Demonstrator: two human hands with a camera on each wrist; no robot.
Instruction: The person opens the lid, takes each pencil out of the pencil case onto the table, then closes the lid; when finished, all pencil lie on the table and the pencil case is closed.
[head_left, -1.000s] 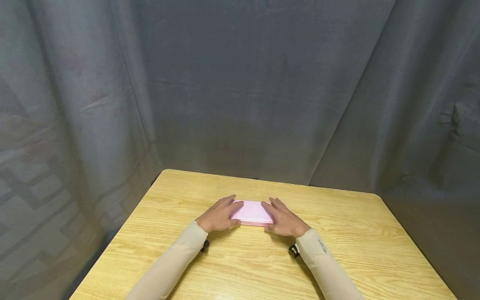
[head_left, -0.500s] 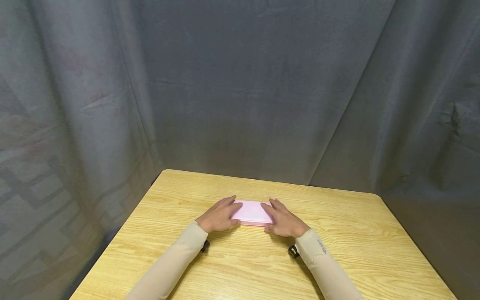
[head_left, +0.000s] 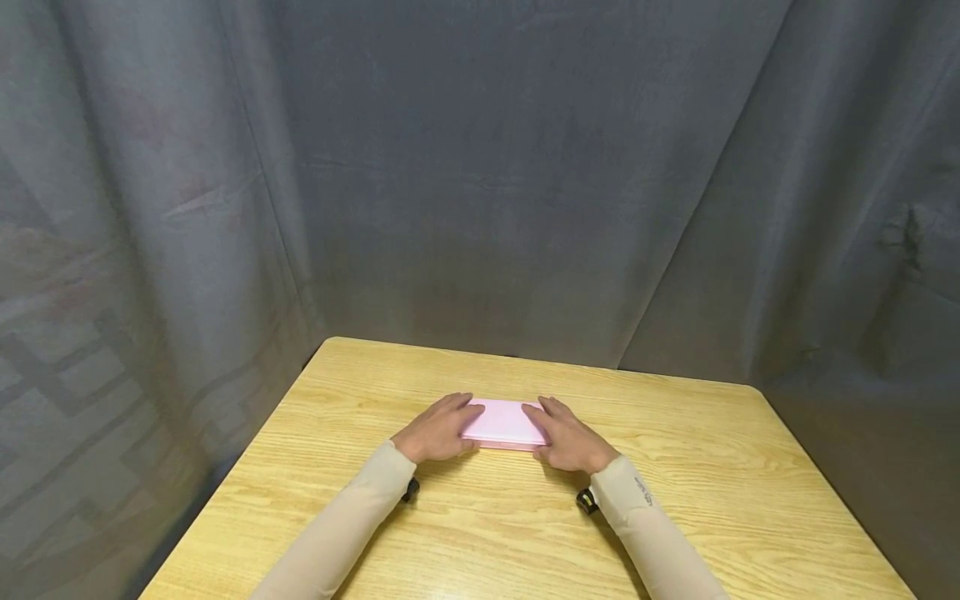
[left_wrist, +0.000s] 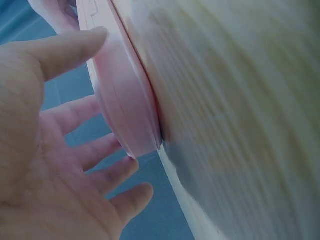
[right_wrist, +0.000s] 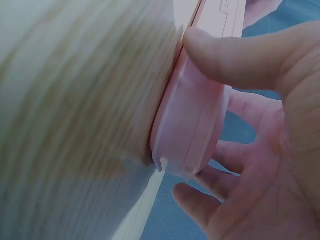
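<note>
A flat pink case (head_left: 504, 422) with a lighter lid lies on the wooden table, its long side toward me. My left hand (head_left: 437, 433) holds its left end, thumb at the near side, index finger over the lid. At the right end my right hand (head_left: 573, 440) mirrors this grip. In the left wrist view, the thumb tip lies on the front wall of the case (left_wrist: 125, 95) and the outer fingers spread past its corner. The right wrist view has the thumb against the wall of the case (right_wrist: 192, 117), with fingers along the lid side.
The light wooden table (head_left: 465, 525) has rounded far corners. Grey curtains (head_left: 480, 183) hang behind it and at both sides. Beige sleeves (head_left: 345, 521) cover the forearms, and a dark strap piece (head_left: 587, 501) shows under the right wrist.
Both hands stay at the ends of the case. The thumbs shift very slightly along its near edge; the case keeps its place.
</note>
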